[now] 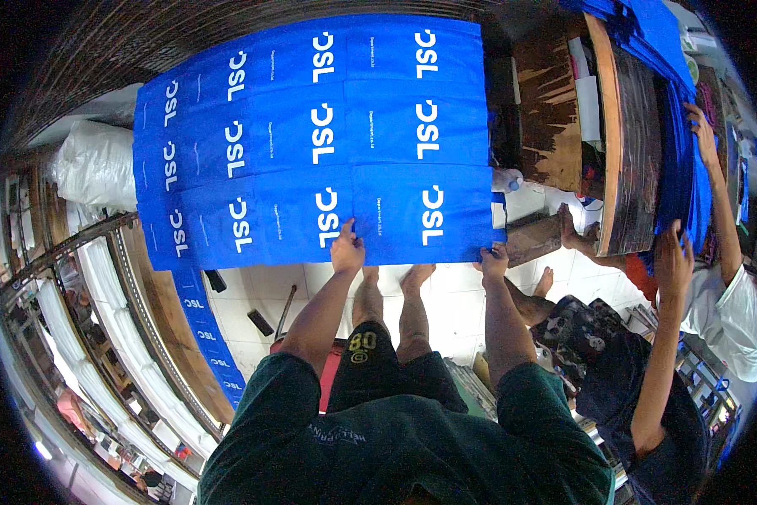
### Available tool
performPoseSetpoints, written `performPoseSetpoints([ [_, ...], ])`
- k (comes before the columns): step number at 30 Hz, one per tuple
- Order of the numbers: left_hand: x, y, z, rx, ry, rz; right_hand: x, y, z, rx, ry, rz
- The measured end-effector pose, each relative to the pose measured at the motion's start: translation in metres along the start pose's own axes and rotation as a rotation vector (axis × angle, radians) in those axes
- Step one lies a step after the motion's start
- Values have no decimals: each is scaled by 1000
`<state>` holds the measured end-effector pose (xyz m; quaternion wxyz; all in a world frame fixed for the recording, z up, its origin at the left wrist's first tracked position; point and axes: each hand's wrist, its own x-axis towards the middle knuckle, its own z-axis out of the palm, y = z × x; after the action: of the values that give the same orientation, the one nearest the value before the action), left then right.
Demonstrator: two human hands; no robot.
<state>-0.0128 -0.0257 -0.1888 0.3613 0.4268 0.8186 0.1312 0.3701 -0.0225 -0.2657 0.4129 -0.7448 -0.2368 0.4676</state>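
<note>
Blue fabric panels with white print lie in rows, edge to edge, across the table in front of me. The near right blue fabric panel (395,220) is between my two hands. My left hand (349,250) pinches its near edge at the left, where it meets the neighbouring panel. At its near right corner, my right hand (494,263) is closed on the edge, thumb and fingers together. The panel lies nearly flat, and its near edge runs straight between my hands.
On the right, a co-worker's hands (673,252) rest on a stack of blue fabric (677,160) over a wooden table (610,143). A blue printed strip (212,337) hangs at left. A clear plastic bundle (96,164) and a rack of white sheets (109,286) stand left.
</note>
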Motion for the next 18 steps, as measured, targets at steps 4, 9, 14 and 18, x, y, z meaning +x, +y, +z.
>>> performPoseSetpoints([
  [4, 2, -2, 0, 7, -19, -40, 4, 2, -1, 17, -72, 28],
  [9, -1, 2, -6, 26, -8, -22, 22, 8, -8, -133, -45, 393],
  [14, 1, 11, -12, 90, -13, -23, 34, 24, -18, 386, -235, 485],
  [18, -2, 10, -14, 83, 41, -9, 21, -9, 1, 179, -167, 454],
])
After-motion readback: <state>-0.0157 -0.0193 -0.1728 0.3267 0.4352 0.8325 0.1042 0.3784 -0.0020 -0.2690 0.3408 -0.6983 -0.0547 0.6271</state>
